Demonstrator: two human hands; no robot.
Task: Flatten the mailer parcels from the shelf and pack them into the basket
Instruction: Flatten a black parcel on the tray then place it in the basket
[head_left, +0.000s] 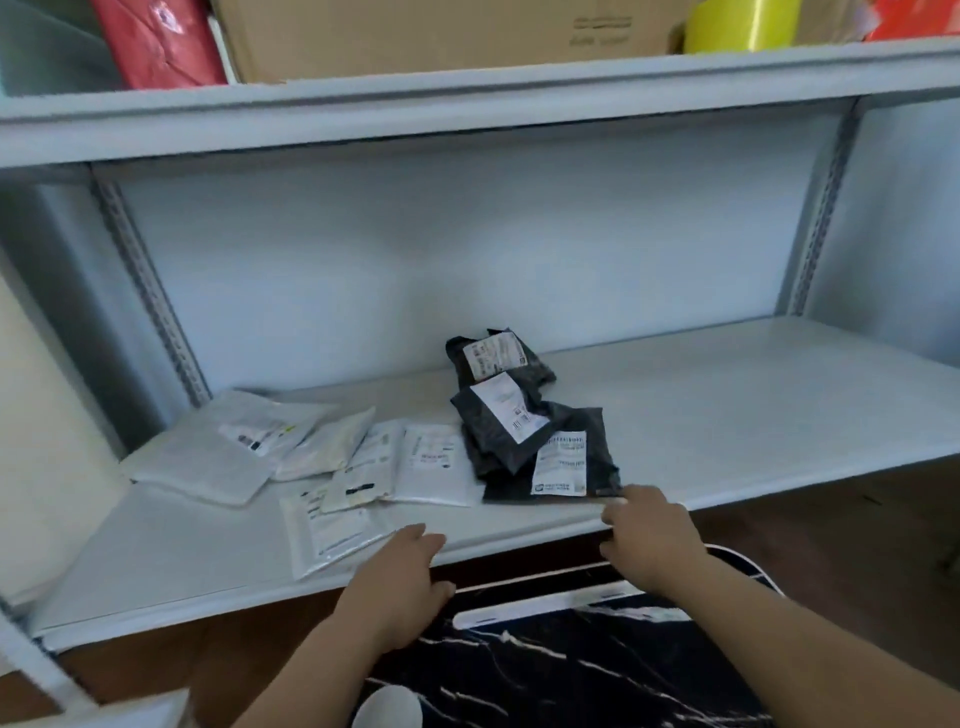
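Observation:
Three black mailer parcels with white labels lie in a loose heap at the middle of the shelf board (727, 395): the nearest (506, 457), one on top of it (485, 415), and one at the back (530, 366). Several white mailers lie flat to the left, among them a large one (202, 457) and one (332, 530) at the front edge. My right hand (649, 535) hovers at the front edge, with its fingertips by the nearest black mailer's corner and holding nothing. My left hand (400, 577) is loosely curled at the edge beside the front white mailer. The black, white-veined basket (571, 665) is below my hands.
The shelf above carries a cardboard box (441, 36), a red bag (156, 41) and a yellow roll (737, 23). Perforated uprights (150, 296) stand at both back corners. The right half of the shelf board is bare. Brown floor shows underneath.

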